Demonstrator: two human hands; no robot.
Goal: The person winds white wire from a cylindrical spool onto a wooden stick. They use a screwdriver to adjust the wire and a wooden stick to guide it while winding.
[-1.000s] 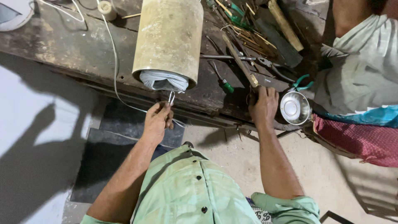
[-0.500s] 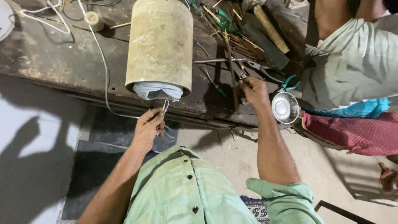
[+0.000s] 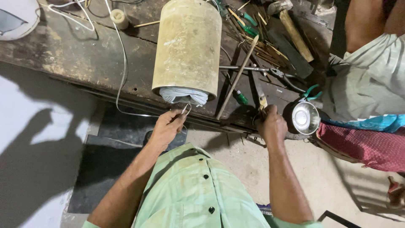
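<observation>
L hand [image 3: 168, 126] fingers [image 3: 182, 115] pinched together on a thin wire loop [image 3: 186, 109], just below the open end of the cylinder [image 3: 187, 44]. Wire runs up into the pale coil [image 3: 184, 96] packed in the cylinder mouth. R hand [image 3: 270, 123] clamped on a tool handle [image 3: 262, 101] at the tabletop [image 3: 80, 55] edge, just beside a shiny steel cup [image 3: 304, 118]. Long stick [image 3: 237, 77] leans across the tabletop btwn cylinder & tool pile [image 3: 261, 25]. Another person's cloth [image 3: 371, 80] close on the right.

Risks, as I judge: thin wire could slip from the pinch or kink if tugged at an angle; cylinder lies on its side near the edge, so a hard pull might roll it; R elbow room is tight, cup could get knocked.
</observation>
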